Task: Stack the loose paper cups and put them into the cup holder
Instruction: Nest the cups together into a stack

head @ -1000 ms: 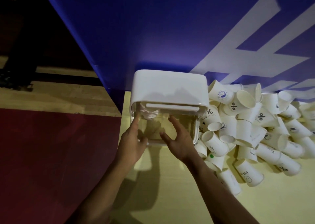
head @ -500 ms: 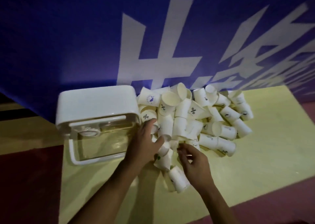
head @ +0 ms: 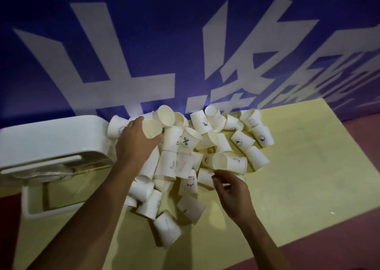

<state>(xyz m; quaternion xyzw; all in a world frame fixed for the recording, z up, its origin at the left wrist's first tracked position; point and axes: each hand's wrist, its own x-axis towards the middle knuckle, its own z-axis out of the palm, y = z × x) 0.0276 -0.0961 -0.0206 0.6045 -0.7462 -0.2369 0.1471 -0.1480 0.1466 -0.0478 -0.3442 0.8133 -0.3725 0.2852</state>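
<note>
Cups [head: 190,139]: about thirty, white paper, all in one heap. Counted twenty-nine with some face showing. Overlap hides others, so no exact tally. Mouths turned toward the camera: at least four. With a % mark: one readable; the other prints are too small to sort. Gripped: one cup [head: 152,127], in the left hand [head: 133,144].

Holder [head: 51,138]: one.

Hands: two, the left and the right hand [head: 232,193].

Mat [head: 298,167], yellow: one.

Banner [head: 144,43], blue: one, with at least three large white characters, the rightmost cut by the frame edge.
</note>
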